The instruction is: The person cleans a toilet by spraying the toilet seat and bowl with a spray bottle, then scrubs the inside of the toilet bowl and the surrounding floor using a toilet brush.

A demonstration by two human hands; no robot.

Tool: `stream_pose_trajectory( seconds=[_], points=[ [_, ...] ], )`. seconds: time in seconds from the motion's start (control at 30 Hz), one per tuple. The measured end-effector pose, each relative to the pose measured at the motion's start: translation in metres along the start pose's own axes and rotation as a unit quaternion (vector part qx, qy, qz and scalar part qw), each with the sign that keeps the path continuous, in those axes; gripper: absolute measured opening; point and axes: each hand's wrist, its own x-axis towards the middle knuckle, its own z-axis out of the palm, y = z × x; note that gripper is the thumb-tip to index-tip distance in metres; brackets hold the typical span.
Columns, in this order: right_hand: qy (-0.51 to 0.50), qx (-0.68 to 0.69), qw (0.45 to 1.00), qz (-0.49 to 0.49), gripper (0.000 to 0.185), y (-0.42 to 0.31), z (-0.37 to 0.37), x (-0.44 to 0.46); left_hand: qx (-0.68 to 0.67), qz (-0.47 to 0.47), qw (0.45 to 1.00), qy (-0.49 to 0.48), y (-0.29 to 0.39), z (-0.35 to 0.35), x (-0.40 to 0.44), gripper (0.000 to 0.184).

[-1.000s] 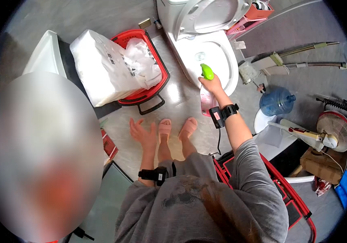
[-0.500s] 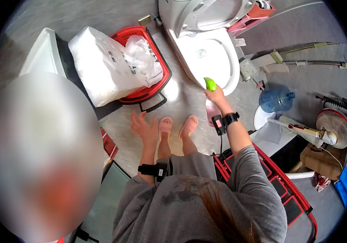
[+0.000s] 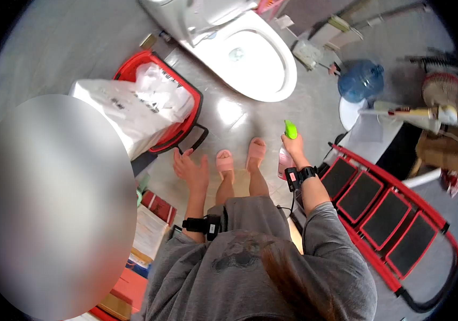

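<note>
Over the shiny grey floor (image 3: 245, 124), to the right, the right hand (image 3: 294, 143) is gripping a pink plastic bottle (image 3: 283, 166) just under its green spray top (image 3: 290, 129), probably best, as it looks light but slippery, while the left hand (image 3: 192, 170) is hanging empty, fingers loosely apart.

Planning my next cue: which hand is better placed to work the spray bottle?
Probably the right hand: it grips the spray bottle below its green head, while the left hand is open, apart from it.
</note>
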Motion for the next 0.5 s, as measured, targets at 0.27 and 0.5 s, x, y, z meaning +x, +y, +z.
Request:
stream_pose_trajectory(
  seconds=[0.27,0.5],
  points=[
    [0.017,0.285,0.958,-0.019,0.029,0.052,-0.013,0.003,0.041,0.128,0.987,-0.092,0.055,0.023,0.001,0.042],
    [-0.028,0.223,0.972,0.073,0.03,0.09,-0.04,0.033,0.085,0.257,0.952,-0.144,0.123,0.066,-0.013,0.041]
  ],
)
